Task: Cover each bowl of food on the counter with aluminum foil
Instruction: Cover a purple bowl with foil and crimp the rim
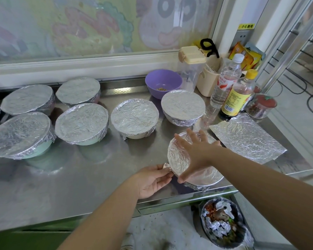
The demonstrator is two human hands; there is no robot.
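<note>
Near the counter's front edge stands a bowl under a foil sheet (177,159). My right hand (195,152) lies flat on top of it with the fingers spread. My left hand (152,179) pinches a loose corner of that foil at the bowl's left side. Several foil-covered bowls stand behind, among them one in the middle (134,120) and one at the right (183,106). A purple bowl (163,82) with some food in it stands uncovered at the back. A spare foil sheet (248,138) lies flat to the right.
Two bottles (237,94), a clear jug with a cream lid (191,69) and a jar (260,109) crowd the back right of the steel counter (79,177). A bin (222,222) with scraps and crumpled foil stands on the floor below the front edge.
</note>
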